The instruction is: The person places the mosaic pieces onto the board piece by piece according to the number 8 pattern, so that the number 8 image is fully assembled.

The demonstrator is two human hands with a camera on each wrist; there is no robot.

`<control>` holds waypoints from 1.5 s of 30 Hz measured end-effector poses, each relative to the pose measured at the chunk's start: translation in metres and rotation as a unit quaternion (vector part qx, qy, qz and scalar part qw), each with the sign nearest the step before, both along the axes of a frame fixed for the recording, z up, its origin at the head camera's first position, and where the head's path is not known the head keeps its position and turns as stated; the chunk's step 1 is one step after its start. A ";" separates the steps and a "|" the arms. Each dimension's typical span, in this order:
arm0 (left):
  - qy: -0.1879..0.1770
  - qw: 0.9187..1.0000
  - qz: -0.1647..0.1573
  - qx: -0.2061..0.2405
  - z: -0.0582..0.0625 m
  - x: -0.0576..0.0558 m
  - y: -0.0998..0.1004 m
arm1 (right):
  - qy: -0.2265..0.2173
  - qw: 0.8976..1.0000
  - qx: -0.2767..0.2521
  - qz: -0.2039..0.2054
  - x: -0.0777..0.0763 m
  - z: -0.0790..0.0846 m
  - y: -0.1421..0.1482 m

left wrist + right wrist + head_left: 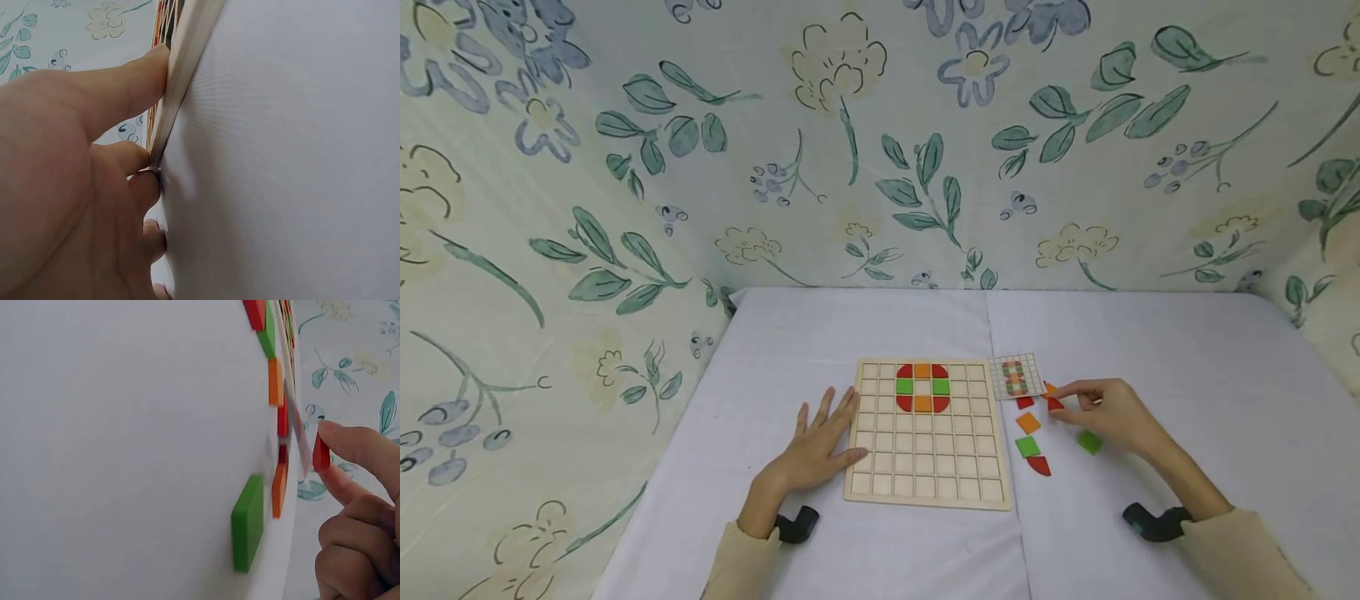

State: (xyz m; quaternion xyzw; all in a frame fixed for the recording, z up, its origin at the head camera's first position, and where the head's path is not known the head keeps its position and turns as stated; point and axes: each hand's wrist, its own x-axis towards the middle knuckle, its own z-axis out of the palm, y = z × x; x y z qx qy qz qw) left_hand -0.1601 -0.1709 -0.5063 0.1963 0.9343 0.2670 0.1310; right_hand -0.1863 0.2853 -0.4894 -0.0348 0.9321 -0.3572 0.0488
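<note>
My right hand [1108, 410] pinches a red quarter-round tile [321, 453] between thumb and index finger, raised off the cloth beside the pattern card [1017, 377]. My left hand [820, 446] lies with fingers spread along the left edge of the wooden grid board [925, 505], its thumb [134, 84] against the rim. Near the board's top, a ring of red, orange and green tiles surrounds one bare cell; red quarter-rounds form its corners. An orange tile [279, 490] lies on the cloth near the right fingertips.
Right of the board lie a loose orange tile [1028, 423], a green tile [1027, 447] and a red tile [1039, 466]. Another green tile [1089, 442] lies below the right hand. White cloth [775, 333] covers the table; a floral curtain [880, 167] hangs behind.
</note>
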 end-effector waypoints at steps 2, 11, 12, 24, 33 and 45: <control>0.000 1.000 0.000 0.001 0.000 0.000 0.000 | -0.005 1.000 -0.012 0.004 0.001 0.004 -0.012; -0.003 1.000 0.001 0.003 0.001 0.000 0.000 | -0.003 0.998 -0.055 0.030 0.006 0.010 -0.076; -0.003 1.000 0.002 0.004 0.002 0.000 0.000 | 0.002 0.998 -0.057 0.036 0.006 0.009 -0.083; -0.005 1.000 0.002 0.002 0.003 0.000 0.000 | -0.008 0.994 -0.082 0.068 0.004 -0.003 -0.137; -0.005 1.000 -0.002 0.007 0.002 0.000 0.001 | 0.008 0.994 -0.073 0.085 -0.001 -0.010 -0.148; -0.004 1.000 0.000 0.002 0.002 0.000 -0.001 | -0.002 0.993 -0.074 0.093 -0.002 -0.009 -0.146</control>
